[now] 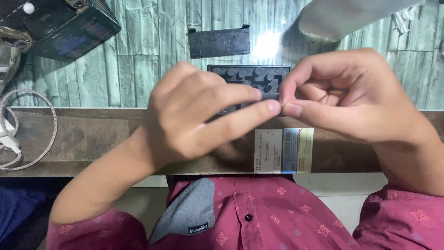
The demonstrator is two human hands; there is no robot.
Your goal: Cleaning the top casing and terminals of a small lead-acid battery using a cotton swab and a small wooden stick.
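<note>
A black box-shaped battery [249,76] with round caps on its top stands on the wooden counter edge [83,134], with paper labels [283,150] on its near side. My left hand [199,120] covers the left part of its top, thumb and forefinger stretched to the right. My right hand [351,102] comes in from the right with curled fingers. The fingertips of both hands meet in a pinch over the battery's right edge, on what looks like a thin dark strip [274,94]. Most of that strip is hidden by the fingers.
A flat black cover plate [218,41] lies on the green tiled surface behind the battery. A second black box [64,28] sits at the top left, a looped grey cord [27,129] at the left, and a pale grey object [347,16] at the top right.
</note>
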